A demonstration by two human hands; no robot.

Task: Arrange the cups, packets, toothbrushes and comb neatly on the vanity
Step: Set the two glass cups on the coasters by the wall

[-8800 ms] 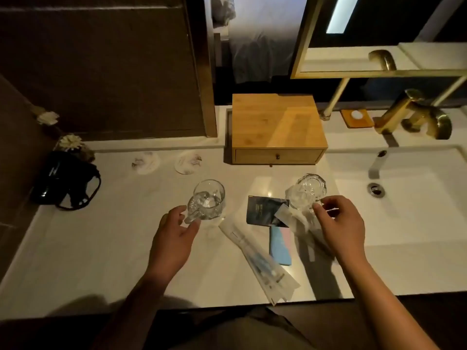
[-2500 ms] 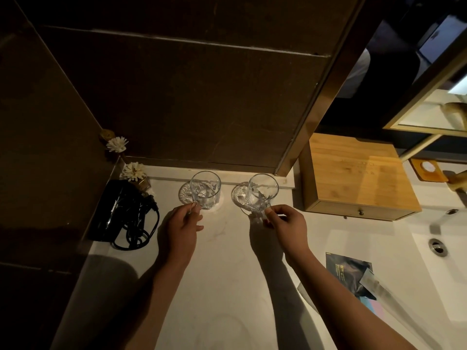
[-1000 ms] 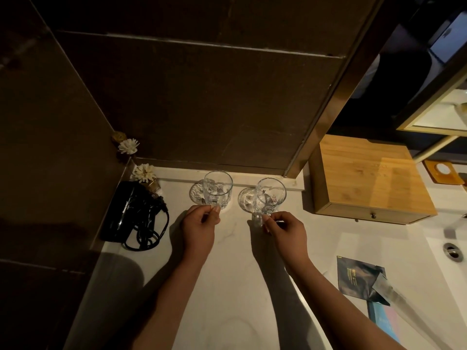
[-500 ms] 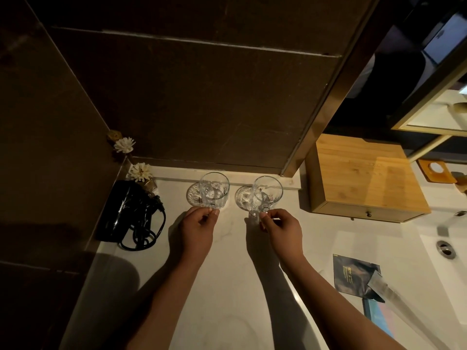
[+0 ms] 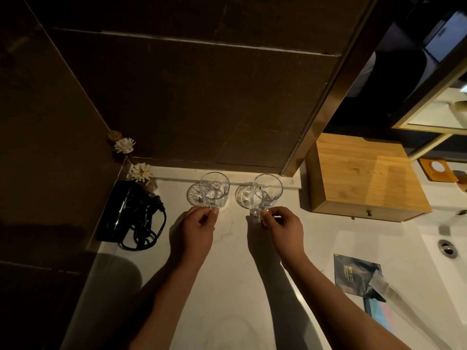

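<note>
Two clear glass cups stand upright on round coasters near the back wall of the white vanity [image 5: 227, 286]. My left hand [image 5: 195, 229] pinches the handle of the left cup [image 5: 214, 189]. My right hand [image 5: 283, 227] pinches the handle of the right cup [image 5: 266, 192]. A dark packet [image 5: 353, 275] lies at the right, with a clear-wrapped toothbrush [image 5: 394, 296] across its corner and a pale blue and pink packet [image 5: 379, 311] below it. I see no comb.
A black hair dryer [image 5: 126, 213] with coiled cord lies at the left, beside white flowers [image 5: 140, 171]. A wooden drawer box [image 5: 364, 178] stands right of the cups. The sink drain [image 5: 447, 248] is at far right.
Both cups went from the vanity's middle onto the coasters at the back. Over the last second my hands have stayed on the handles, with only small shifts.
</note>
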